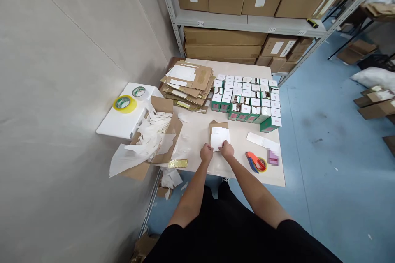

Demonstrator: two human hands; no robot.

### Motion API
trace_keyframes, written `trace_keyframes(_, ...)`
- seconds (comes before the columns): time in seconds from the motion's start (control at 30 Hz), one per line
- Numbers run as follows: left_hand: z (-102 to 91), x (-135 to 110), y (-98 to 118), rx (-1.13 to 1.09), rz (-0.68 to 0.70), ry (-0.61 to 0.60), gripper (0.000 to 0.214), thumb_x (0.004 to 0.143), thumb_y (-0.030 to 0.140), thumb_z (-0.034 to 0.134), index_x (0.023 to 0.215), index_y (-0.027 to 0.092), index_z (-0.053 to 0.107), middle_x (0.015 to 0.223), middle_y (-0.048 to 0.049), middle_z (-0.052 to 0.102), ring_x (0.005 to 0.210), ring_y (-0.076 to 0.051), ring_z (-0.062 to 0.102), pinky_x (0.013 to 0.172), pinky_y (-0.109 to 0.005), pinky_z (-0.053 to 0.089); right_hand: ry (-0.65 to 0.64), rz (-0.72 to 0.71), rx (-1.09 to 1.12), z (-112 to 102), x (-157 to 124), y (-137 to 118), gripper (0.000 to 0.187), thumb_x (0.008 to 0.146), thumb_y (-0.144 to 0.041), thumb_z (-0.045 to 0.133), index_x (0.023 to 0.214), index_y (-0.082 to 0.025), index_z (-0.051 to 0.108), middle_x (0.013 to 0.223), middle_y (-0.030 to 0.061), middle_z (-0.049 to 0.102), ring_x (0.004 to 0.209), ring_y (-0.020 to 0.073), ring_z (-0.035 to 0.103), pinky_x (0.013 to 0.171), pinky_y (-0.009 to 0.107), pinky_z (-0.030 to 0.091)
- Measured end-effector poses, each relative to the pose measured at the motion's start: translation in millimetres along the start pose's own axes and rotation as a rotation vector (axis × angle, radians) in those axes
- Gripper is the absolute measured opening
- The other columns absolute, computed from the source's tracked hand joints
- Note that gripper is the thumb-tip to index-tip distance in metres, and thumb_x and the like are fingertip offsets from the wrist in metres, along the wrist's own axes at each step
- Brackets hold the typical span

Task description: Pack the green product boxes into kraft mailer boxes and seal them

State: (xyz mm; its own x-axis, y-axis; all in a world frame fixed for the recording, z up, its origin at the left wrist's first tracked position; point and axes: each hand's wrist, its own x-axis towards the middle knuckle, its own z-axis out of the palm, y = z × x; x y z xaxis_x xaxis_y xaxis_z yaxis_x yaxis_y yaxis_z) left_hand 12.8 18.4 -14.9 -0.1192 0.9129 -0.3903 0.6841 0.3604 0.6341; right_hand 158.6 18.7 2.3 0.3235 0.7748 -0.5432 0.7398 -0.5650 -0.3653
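Near the table's front edge lies a small piece of brown cardboard (218,124) with white paper (220,136) over it. At the paper's lower left corner, my left hand (206,153) is closed, its fingertips pinching the edge. My right hand (227,150) pinches the lower edge farther right, fingers curled. Whether the paper is stuck to the cardboard, I cannot tell. Behind and to the right stand several rows of small white-topped green boxes (245,109), some with their flaps up. An orange tape dispenser (256,160) rests to the right of my right hand.
Flattened cardboard (202,76) is stacked at the back left. An open carton (166,148) full of white paper strips stands left, beside tape rolls (124,104) on a white box (115,123). A white strip (261,139) lies right. Shelving (222,19) with cartons rises behind the table.
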Motion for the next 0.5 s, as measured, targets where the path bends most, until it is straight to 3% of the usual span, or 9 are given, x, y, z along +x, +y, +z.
trace_keyframes(0.13, -0.3, 3, 15, 0.178, 0.22, -0.018, 0.021, 0.087, 0.012, 0.063, 0.103, 0.023, 0.068, 0.119, -0.0111, 0.068, 0.119, -0.026, 0.06, 0.101, -0.036, 0.045, 0.07, 0.007, -0.004, -2, -5, 9, 0.027, 0.089, -0.038, 0.071, 0.107, -0.021, 0.06, 0.103, 0.0113, 0.073, 0.1, 0.027, 0.068, 0.081, 0.032, 0.046)
trace_keyframes(0.23, 2.5, 11, 18, 0.13, 0.385, -0.101, 0.043, 0.082, 0.018, 0.071, 0.124, 0.025, 0.068, 0.154, -0.0139, 0.051, 0.146, -0.034, 0.04, 0.114, -0.043, 0.038, 0.27, -0.009, 0.085, 4, -13, 24, 0.035, 0.088, -0.03, 0.067, 0.121, -0.021, 0.06, 0.122, 0.015, 0.069, 0.117, 0.0303, 0.063, 0.091, 0.035, 0.048)
trace_keyframes(0.3, 2.9, 18, 14, 0.053, 0.368, -0.176, 0.061, 0.078, 0.029, 0.077, 0.138, 0.026, 0.062, 0.167, -0.0121, 0.036, 0.152, -0.039, 0.032, 0.118, -0.048, 0.034, 0.351, 0.002, 0.177, 10, -18, 35, 0.045, 0.086, -0.029, 0.066, 0.129, -0.02, 0.059, 0.133, 0.0169, 0.065, 0.126, 0.032, 0.059, 0.097, 0.037, 0.047)
trace_keyframes(0.37, 0.6, 26, 6, -0.033, 0.301, -0.256, 0.076, 0.074, 0.042, 0.08, 0.145, 0.028, 0.057, 0.172, -0.0113, 0.027, 0.149, -0.042, 0.038, 0.118, -0.051, 0.035, 0.307, 0.014, 0.29, 16, -22, 43, 0.051, 0.085, -0.032, 0.067, 0.134, -0.019, 0.059, 0.134, 0.0163, 0.065, 0.127, 0.0323, 0.06, 0.1, 0.038, 0.048)
trace_keyframes(0.5, -15.4, 39, -14, -0.162, 0.235, -0.329, 0.084, 0.066, 0.049, 0.084, 0.144, 0.031, 0.059, 0.172, -0.0103, 0.026, 0.145, -0.04, 0.046, 0.119, -0.049, 0.035, 0.199, -0.009, 0.495, 21, -29, 43, 0.049, 0.085, -0.045, 0.067, 0.128, -0.021, 0.066, 0.128, 0.0116, 0.071, 0.125, 0.03, 0.064, 0.101, 0.038, 0.05)
